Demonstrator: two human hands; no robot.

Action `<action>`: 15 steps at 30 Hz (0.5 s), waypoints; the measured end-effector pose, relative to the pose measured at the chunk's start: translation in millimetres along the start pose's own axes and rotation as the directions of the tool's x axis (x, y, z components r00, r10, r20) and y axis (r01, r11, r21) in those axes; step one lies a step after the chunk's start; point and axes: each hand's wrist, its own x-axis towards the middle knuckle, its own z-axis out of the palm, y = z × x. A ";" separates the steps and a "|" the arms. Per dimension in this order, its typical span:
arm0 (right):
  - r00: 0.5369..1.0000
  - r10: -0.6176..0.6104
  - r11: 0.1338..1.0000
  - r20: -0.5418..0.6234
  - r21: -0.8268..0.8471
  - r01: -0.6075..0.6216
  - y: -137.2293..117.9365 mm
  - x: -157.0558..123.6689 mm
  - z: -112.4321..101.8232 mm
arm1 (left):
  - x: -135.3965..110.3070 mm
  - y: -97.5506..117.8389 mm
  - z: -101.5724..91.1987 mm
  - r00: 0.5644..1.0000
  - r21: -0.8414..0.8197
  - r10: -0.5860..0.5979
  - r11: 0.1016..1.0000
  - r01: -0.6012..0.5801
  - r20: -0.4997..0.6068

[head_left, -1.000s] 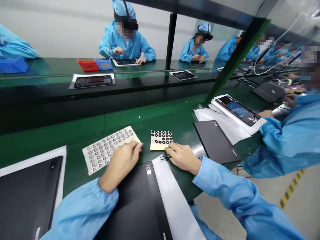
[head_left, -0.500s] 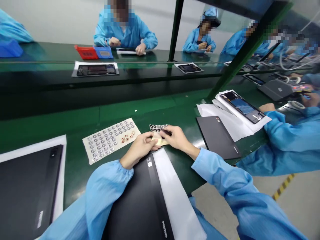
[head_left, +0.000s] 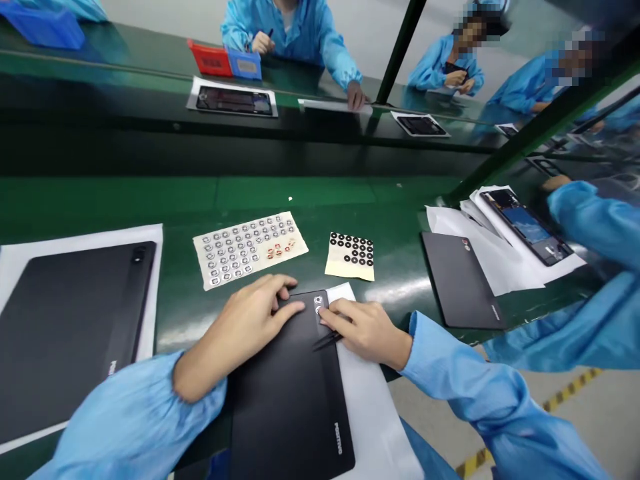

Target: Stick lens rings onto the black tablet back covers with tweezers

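Note:
A black tablet back cover (head_left: 285, 393) lies in front of me, partly on white paper (head_left: 370, 413). My left hand (head_left: 255, 310) rests at its top left edge, thumb stretched over the cover and fingers apart, holding nothing. At the camera area near the top right corner, my right hand (head_left: 367, 330) touches the cover with its fingertips. Dark tweezers (head_left: 327, 341) stick out from under that hand, their tips pointing left. Beyond the hands lie a small sheet of black ring stickers (head_left: 360, 248) and a larger cream sheet of clear ringed pieces (head_left: 235, 247).
Another black tablet (head_left: 75, 333) lies on white paper at left. To the right are a dark cover (head_left: 460, 280) and an opened tablet (head_left: 530, 223) on paper, near a co-worker's sleeve (head_left: 575, 327). A green post (head_left: 525, 133) rises there. Across the line, co-workers sit behind bins (head_left: 210, 60).
Both hands have come back from the small sticker sheet to the tablet cover. The sheet now lies free on the table. The view has shifted, and a co-worker opposite has reached forward.

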 end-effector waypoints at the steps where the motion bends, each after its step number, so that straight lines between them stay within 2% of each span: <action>1: 1.000 -0.013 1.000 0.013 -0.007 0.013 0.4 0.7 -0.5 | -6.2 -6.0 3.2 1.000 -0.006 0.009 1.000 -0.009 0.016; 5: 0.998 0.011 1.000 0.064 -0.021 -0.010 -6.1 6.5 -4.5 | -14.7 -18.7 15.4 0.999 -0.039 0.038 0.998 -0.038 0.005; 9: 0.975 0.115 0.993 0.192 -0.043 -0.109 -18.9 10.1 -14.2 | -9.8 -21.5 7.3 0.999 -0.049 0.033 0.998 -0.032 0.019; 10: 0.964 0.124 0.992 0.236 -0.042 -0.117 -19.0 11.2 -18.4 | -8.0 -24.4 2.0 0.999 -0.016 0.041 0.999 -0.041 -0.014; 12: 0.938 0.121 0.992 0.324 0.006 -0.130 -13.7 17.2 -27.9 | -4.4 -34.7 -9.6 0.985 0.135 0.067 0.990 -0.046 -0.159; 14: 0.923 0.099 0.979 0.373 0.131 -0.157 -3.5 32.4 -34.9 | -0.7 -49.5 -19.2 0.942 0.317 0.092 0.948 0.016 -0.323; 15: 0.927 0.089 0.962 0.365 0.211 -0.175 1.7 44.5 -36.0 | 1.1 -57.1 -22.2 0.924 0.373 0.094 0.926 0.056 -0.372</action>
